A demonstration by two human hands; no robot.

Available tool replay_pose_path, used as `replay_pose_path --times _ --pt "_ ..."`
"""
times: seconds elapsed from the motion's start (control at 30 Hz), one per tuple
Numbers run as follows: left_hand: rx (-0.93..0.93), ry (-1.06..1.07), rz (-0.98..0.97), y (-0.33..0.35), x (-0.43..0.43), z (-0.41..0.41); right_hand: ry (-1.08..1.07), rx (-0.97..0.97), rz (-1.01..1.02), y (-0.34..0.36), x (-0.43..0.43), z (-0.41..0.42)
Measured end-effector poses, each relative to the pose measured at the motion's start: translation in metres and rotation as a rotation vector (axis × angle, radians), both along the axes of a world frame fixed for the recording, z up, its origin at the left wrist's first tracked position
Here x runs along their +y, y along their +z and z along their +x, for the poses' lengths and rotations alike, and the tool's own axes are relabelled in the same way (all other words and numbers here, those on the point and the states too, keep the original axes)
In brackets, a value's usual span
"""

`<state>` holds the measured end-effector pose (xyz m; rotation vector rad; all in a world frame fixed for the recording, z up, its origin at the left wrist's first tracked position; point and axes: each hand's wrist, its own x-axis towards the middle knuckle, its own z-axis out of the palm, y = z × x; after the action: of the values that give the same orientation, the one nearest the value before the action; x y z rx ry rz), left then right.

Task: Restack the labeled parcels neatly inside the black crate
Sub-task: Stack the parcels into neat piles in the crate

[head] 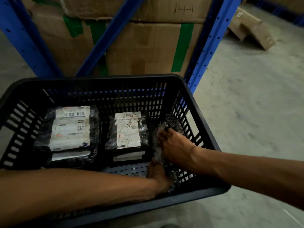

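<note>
The black slatted crate (102, 83) stands on the floor in front of me. On its left side lies a stack of black-wrapped parcels, the top one (70, 127) showing a white label. A second labeled stack (128, 129) lies in the middle. Against the right wall a third black-wrapped parcel (172, 124) stands tilted on edge. My right hand (174, 145) grips its upper part. My left hand (158, 176) reaches across the crate and holds its lower end, fingers partly hidden by the blurred wrap.
Behind the crate rise blue rack uprights (207, 46) and a diagonal brace in front of large taped cardboard boxes (144, 50). More cardboard boxes (251, 28) lie on the concrete floor at the far right.
</note>
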<state>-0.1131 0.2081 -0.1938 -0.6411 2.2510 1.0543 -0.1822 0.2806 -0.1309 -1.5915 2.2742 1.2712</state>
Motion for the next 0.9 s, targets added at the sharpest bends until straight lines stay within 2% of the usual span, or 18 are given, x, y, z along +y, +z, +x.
replay_pose_path --times 0.1,0.17,0.33,0.43,0.53,0.6,0.67,0.73,0.8,0.9 --pt "0.031 0.066 -0.006 0.001 0.01 0.004 0.02 -0.013 -0.027 0.005 -0.001 -0.002" --pt "0.062 0.092 -0.029 0.006 0.007 0.007 0.036 -0.092 -0.056 0.017 -0.002 -0.006" --pt "0.073 0.142 0.136 0.038 -0.018 0.017 -0.135 -0.452 -0.13 0.079 -0.015 -0.027" --pt "0.107 0.104 0.204 0.076 -0.061 0.032 -0.356 -0.707 -0.239 0.119 -0.023 -0.045" --pt "0.204 0.074 0.252 0.119 -0.108 0.041 -0.651 -1.151 -0.487 0.154 -0.017 -0.07" --pt "0.26 0.137 0.413 0.143 -0.136 0.036 -0.811 -1.338 -0.696 0.167 -0.013 -0.083" --pt "0.273 0.293 0.6 0.161 -0.16 0.025 -0.989 -1.515 -0.911 0.162 -0.014 -0.093" --pt "0.313 0.403 0.683 0.173 -0.175 0.016 -1.271 -1.589 -1.172 0.144 -0.023 -0.095" --pt "0.396 0.423 0.636 0.176 -0.179 0.008 -1.484 -1.594 -1.389 0.122 -0.036 -0.09" --pt "0.489 0.393 0.404 0.164 -0.176 -0.005 -1.496 -1.61 -1.446 0.096 -0.055 -0.074"
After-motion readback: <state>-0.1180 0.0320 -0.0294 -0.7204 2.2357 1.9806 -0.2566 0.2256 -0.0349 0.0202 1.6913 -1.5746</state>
